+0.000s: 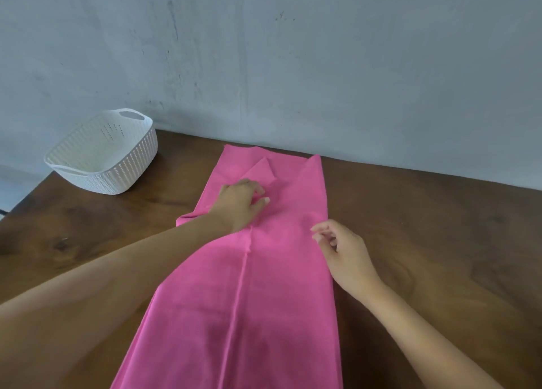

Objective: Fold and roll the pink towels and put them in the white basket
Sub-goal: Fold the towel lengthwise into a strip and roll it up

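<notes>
Pink towel (278, 315): lying flat as a long, narrow strip folded lengthwise, running from the near edge of the view towards the wall; a raised crease is running up its middle to the left hand; a small triangular flap is lying turned over at its far end; its far left side is bulging out in a small fold

Left forearm (117, 271): reaching in from the lower left and crossing over the towel's left edge

Left hand (239, 204): resting knuckles-up on the far half of the towel, just short of the triangular flap; its fingers (258, 188) are curling down into the cloth and its thumb (264, 201) is closing towards them, pinching a bit of pink fabric between them

Right hand (346, 253): hanging at the towel's right edge, about halfway along the strip; its fingers (318, 228) are curling loosely over the edge of the cloth; whether they are touching or holding it is not clear

White basket (129, 168): standing upright on the far left corner of the table, well apart from the towel, with cut-out handles at its ends

Table (440, 242): dark brown wood, carrying the towel and the basket, with its far edge meeting the wall

Wall (322, 66): pale grey-blue, filling the upper half of the view
</notes>
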{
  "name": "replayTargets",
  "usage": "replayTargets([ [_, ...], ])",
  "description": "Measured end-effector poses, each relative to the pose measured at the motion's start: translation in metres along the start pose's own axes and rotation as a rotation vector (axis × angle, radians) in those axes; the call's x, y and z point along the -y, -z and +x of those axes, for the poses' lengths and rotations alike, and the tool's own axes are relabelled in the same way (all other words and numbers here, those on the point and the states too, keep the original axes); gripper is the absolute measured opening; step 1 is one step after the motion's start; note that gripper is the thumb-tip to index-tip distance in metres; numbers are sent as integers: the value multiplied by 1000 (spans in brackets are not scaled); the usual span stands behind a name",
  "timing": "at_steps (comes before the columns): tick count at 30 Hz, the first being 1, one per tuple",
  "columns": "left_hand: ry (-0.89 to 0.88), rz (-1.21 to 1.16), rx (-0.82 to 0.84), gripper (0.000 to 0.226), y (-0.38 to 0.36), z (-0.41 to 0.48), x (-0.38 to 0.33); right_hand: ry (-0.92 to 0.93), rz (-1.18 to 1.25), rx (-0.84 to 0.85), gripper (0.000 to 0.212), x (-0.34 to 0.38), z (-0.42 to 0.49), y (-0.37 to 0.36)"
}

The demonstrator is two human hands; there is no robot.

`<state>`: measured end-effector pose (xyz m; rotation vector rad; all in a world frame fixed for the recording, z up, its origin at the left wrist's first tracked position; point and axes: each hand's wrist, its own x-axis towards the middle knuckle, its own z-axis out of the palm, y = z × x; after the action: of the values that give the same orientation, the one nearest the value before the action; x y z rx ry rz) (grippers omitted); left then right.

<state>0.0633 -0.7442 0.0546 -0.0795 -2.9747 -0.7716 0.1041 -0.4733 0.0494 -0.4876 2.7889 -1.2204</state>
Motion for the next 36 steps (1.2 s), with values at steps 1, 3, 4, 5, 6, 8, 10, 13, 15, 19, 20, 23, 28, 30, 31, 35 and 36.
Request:
replayTargets([
  [1, 32, -102, -34, 14, 5, 0, 1, -2, 6, -9, 16, 4, 11, 2],
  [3, 95, -289, -80, 12, 18, 1, 1, 1, -11, -18, 17, 12, 37, 4],
  [4, 117, -364, -89, 18, 23, 2, 2, 4, -29, -25, 17, 15, 51, 5],
  [5, 128, -422, -89, 22, 30, 3, 3, 8, -53, -35, 18, 17, 66, 5],
  [6, 128, -477, -74, 26, 36, 3, 4, 14, -87, -42, 20, 19, 81, 6],
  [8, 98, -619, -18, 29, 47, 7, 10, 28, -187, -20, 31, 21, 110, 6],
  [10, 84, -758, 53, 31, 57, 9, 14, 31, -288, 48, 47, 26, 136, 7],
  [13, 102, -862, 172, 39, 68, 16, 23, 25, -410, 178, 68, 32, 171, 4],
  [15, 97, -888, 265, 40, 74, 23, 32, 7, -489, 285, 71, 32, 191, 0],
  [19, 34, -815, 361, 29, 81, 42, 60, 3, -670, 424, 36, 31, 222, -7],
  [20, 36, -817, 370, 46, 79, 49, 72, 8, -689, 413, 24, 29, 228, -7],
  [23, 103, -861, 283, 55, 70, 70, 98, 20, -693, 363, 13, 21, 238, -5],
  [28, 187, -709, 51, 71, 56, 107, 123, 69, -694, 311, 26, 11, 236, 2],
  [30, 215, -569, 6, 58, 50, 120, 127, 103, -698, 284, 23, 9, 231, 6],
  [31, 232, -511, -28, 49, 47, 125, 126, 118, -690, 268, 24, 10, 229, 7],
  [35, 222, -421, -102, 44, 36, 141, 119, 159, -653, 222, 31, 14, 217, 13],
  [36, 225, -413, -88, 45, 32, 144, 121, 158, -649, 226, 32, 15, 215, 14],
])
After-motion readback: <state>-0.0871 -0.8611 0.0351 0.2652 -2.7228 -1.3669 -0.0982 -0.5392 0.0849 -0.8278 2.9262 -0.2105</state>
